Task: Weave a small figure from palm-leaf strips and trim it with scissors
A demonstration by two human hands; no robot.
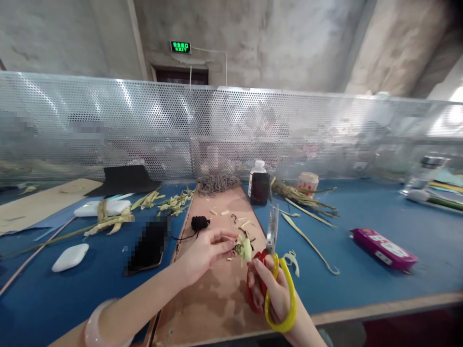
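Note:
My left hand (210, 253) pinches a small pale-green bundle of plant fibre (244, 248) above the wooden board (213, 303). In my right hand (273, 286) is a pair of scissors (272, 233) with one red and one yellow handle loop. Their blades point up and away, just right of the bundle, and look nearly closed. A ball of black yarn (200, 222) lies on the board beyond my left hand, its loose end trailing left. Small cut scraps (224, 212) and short dark threads are scattered past the bundle.
Grey cord (219, 184) is heaped at the board's far end, before a perforated metal screen (231, 120). A white bottle (259, 167) and a black upright object (260, 189) stand right of it. Dried stalks (307, 195) and a purple packet (384, 248) lie right; a phone (148, 246) lies left.

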